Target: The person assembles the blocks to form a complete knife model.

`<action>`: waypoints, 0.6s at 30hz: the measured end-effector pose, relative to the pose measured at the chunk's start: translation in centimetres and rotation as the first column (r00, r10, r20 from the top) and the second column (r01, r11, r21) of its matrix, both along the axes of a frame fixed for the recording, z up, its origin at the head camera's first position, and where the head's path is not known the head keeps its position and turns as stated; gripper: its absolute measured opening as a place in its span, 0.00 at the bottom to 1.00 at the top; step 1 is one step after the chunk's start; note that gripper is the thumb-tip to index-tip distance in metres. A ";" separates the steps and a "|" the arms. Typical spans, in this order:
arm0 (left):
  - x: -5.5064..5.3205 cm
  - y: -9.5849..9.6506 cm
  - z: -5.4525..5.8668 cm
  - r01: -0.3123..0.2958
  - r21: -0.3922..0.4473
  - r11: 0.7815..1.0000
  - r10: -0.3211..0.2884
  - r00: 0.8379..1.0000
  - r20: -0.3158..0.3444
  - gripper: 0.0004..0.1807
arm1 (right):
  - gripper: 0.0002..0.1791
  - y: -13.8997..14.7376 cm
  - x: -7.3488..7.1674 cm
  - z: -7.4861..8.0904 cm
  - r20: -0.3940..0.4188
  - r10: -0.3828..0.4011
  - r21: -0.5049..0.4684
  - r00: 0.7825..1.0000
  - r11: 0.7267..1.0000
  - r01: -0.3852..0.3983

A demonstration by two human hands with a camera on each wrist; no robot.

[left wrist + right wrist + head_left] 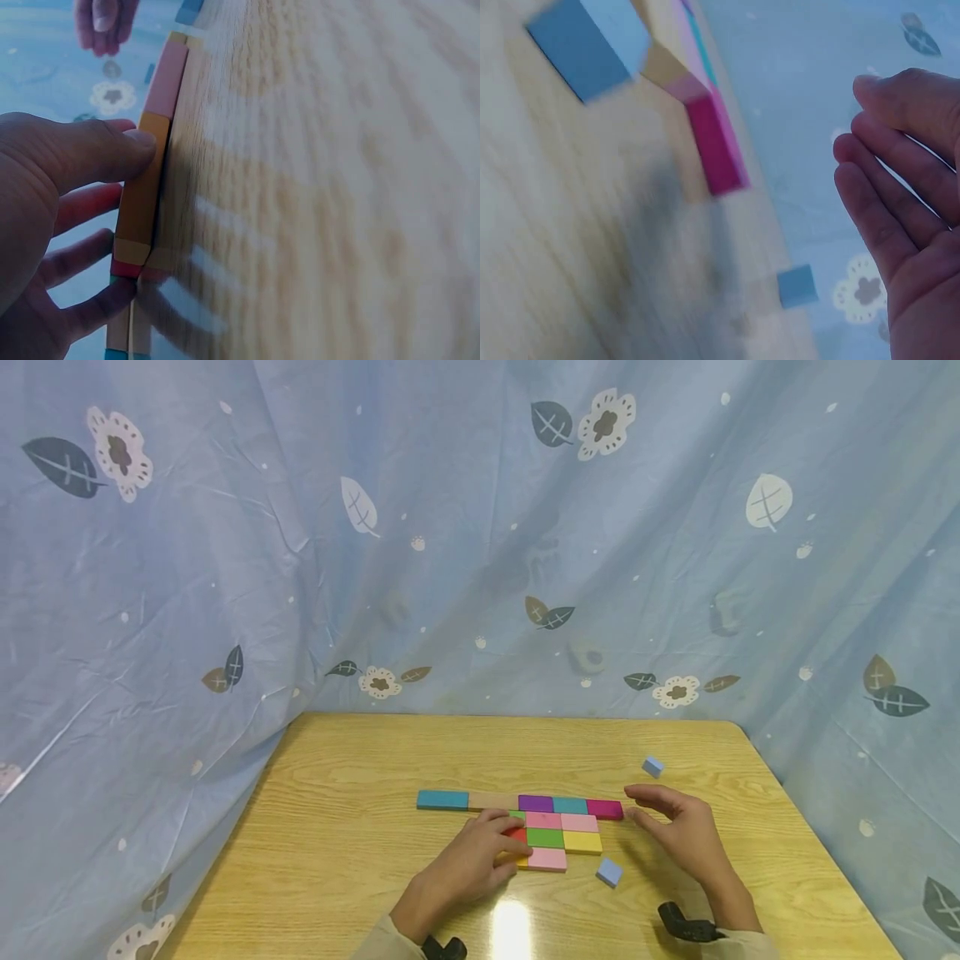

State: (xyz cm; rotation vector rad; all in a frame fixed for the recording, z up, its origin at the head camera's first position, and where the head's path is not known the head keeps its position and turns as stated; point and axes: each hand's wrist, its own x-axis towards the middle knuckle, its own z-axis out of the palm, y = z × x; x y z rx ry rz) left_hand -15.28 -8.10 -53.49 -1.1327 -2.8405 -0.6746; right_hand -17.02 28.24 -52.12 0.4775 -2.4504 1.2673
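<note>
Coloured flat blocks lie in rows on the table. My left hand [468, 860] rests over the left end of the front rows, fingers spread across the red block [517, 835] and its neighbours. In the left wrist view its thumb presses the near side of an orange-yellow block [139, 202], beside a pink block [166, 79]. My right hand [686, 835] hovers with fingers gently bent and nothing in them, just right of the magenta block [604, 810] ending the back row. That row also holds a blue block [442, 800], a tan one partly behind my fingers, and a purple block [536, 803].
A loose light-blue block [609, 872] lies right of the front rows, and another small blue block [653, 766] sits farther back. The wooden table [352, 760] ends at a blue patterned curtain [465, 527] behind and at both sides.
</note>
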 end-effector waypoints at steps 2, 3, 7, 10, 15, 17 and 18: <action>0.0 0.0 -0.1 -0.001 -0.001 1.000 0.001 1.000 0.004 0.17 | 0.17 0.7 0.0 0.0 0.010 0.005 -0.020 1.000 1.000 -0.005; 0.0 0.0 -0.1 -0.002 0.000 1.000 0.002 1.000 0.006 0.17 | 0.17 0.9 0.0 0.0 0.017 0.005 -0.026 1.000 1.000 -0.005; 0.0 -0.1 -0.2 -0.007 0.003 1.000 0.007 1.000 0.010 0.17 | 0.17 1.3 1.0 -0.1 0.052 0.003 -0.048 0.999 0.999 -0.001; 0.0 -0.1 -0.1 -0.010 0.005 1.000 0.010 1.000 0.009 0.17 | 0.17 1.4 2.4 -0.2 0.102 -0.018 -0.058 0.995 0.998 0.024; 0.0 -0.1 -0.2 -0.006 0.006 1.000 0.006 1.000 0.002 0.17 | 0.17 1.3 5.2 -1.0 0.262 -0.105 -0.052 0.959 0.991 0.123; 0.0 -0.1 -0.2 -0.003 0.006 1.000 0.003 1.000 0.000 0.17 | 0.18 1.0 6.3 -1.5 0.317 -0.149 -0.041 0.937 0.984 0.171; 0.0 -0.1 -0.2 -0.001 0.006 1.000 0.001 1.000 -0.003 0.17 | 0.18 0.9 6.8 -1.8 0.337 -0.168 -0.037 0.926 0.981 0.191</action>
